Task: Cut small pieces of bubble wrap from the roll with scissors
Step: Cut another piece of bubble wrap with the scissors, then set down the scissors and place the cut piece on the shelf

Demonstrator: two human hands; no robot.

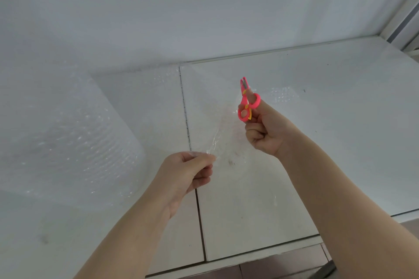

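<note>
A big roll of clear bubble wrap [65, 142] stands on the left of the white table [328, 142]. A sheet from it [217, 129] stretches rightward above the table. My left hand [188, 172] pinches the near edge of that sheet between thumb and fingers. My right hand [265, 133] holds small pink scissors [246, 102] with yellow marks, thumb and finger through the rings. The blades point up and away, nearly closed, just right of the sheet.
A small cut piece of bubble wrap [283, 95] lies on the table behind the scissors. The white wall rises at the back. A window frame [401, 22] stands at the far right. The table's front edge [260, 253] runs below my arms, with floor tiles beyond.
</note>
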